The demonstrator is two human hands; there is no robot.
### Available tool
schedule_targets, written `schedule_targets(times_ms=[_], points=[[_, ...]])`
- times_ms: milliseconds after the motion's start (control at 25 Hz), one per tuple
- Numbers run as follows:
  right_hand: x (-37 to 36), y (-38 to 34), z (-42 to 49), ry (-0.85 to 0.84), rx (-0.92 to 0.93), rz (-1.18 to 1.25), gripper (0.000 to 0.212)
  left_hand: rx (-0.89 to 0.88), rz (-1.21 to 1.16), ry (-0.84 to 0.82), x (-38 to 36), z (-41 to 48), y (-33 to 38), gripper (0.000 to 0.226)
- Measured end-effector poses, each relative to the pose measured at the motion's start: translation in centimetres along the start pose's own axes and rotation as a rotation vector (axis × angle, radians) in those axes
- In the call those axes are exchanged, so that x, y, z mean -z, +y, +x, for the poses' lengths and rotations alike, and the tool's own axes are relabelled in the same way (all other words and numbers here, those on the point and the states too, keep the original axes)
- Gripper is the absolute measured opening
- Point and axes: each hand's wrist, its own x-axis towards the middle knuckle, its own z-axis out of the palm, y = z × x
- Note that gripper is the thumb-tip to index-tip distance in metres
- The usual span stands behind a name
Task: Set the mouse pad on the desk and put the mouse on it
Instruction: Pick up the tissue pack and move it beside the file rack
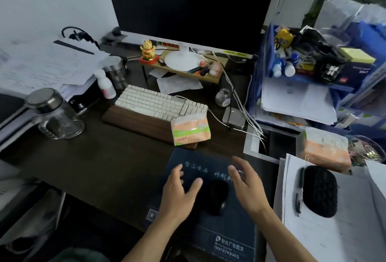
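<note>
Mouse (217,197) is seen lying on pad (208,199) between left hand (179,194) and right hand (248,186), both released; clearance is best checked before withdrawal.

The mouse pad (211,230) runs off the bottom edge; the black mouse (217,197) looks blurred, its buttons unclear.

- Setting: office workstation, cluttered.
- Dark desk (117,157) bearing large monitor (188,6) on a stand, white keyboard (160,104) with wooden wrist rest (137,124).
- Blue file trays (259,86) stacked with papers (296,98).
- Loose documents (41,67), pen (299,190), cables.
</note>
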Motion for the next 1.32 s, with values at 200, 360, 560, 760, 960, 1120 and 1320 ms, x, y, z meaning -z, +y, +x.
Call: schedule_targets(times_ms=[200,360,560,760,960,1120,1320], points=[[-0.9,-5.1,6.5,-0.109,-0.005,0.166,0.048,0.023,-0.207,0.189,4.5,5.2,4.1,0.061],[-2.6,-5.8,11.7,-0.201,-0.033,0.153,0.057,0.054,-0.265,0.217,4.2,8.7,4.9,0.061],[-4.6,-4.6,15.2,-0.31,-0.116,0.178,0.069,0.118,-0.287,0.189,2.3,12.6,4.5,0.069],[-5.4,-4.2,14.9,-0.337,-0.073,0.2,0.022,0.163,-0.308,0.186,0.7,13.7,4.6,0.059],[-6.0,-4.0,14.8,-0.347,-0.066,0.227,0.023,0.148,-0.318,0.199,0.4,13.8,4.6,0.048],[-5.5,-4.3,14.4,-0.339,-0.081,0.276,0.037,0.146,-0.336,0.219,0.3,13.7,4.1,0.048],[-1.5,-4.7,11.8,-0.258,-0.104,0.274,0.061,0.107,-0.392,0.161,-0.5,11.0,6.4,0.048]])
